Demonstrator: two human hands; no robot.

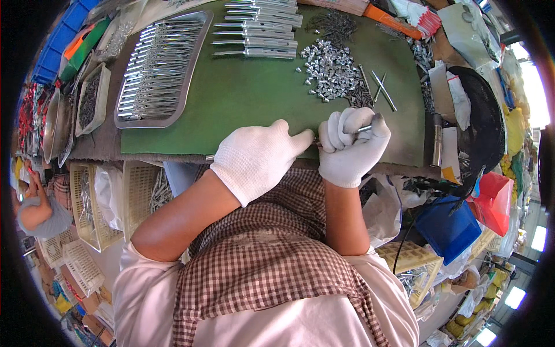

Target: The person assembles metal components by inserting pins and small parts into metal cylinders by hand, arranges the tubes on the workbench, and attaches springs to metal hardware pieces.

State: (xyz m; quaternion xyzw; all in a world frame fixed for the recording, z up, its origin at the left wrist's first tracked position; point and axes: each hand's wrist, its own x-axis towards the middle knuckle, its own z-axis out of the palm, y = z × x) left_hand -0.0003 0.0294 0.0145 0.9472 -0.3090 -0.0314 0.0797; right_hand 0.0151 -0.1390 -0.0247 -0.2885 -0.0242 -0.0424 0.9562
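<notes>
My left hand (260,151), in a white knit glove, is closed near the table's front edge. A slim metal piece (210,157) pokes out beside its wrist; the rest is hidden by the glove. Close on its right, my gloved right hand (354,144) curls its fingers round a thin metal rod (364,128). The fingertips of both hands nearly meet, at a small dark part too hidden to name. Beyond my right hand lie a heap of small silver metal fittings (328,66), dark screws (361,95) and a few loose metal rods (381,91).
A green mat (231,98) covers the table. At left stands a metal tray (193,69) of slim, pointed silver pieces; similar pieces (263,34) lie in a row at the back. A dark screw pile (335,24) is behind the fittings. Plastic crates (139,191) stand below the table.
</notes>
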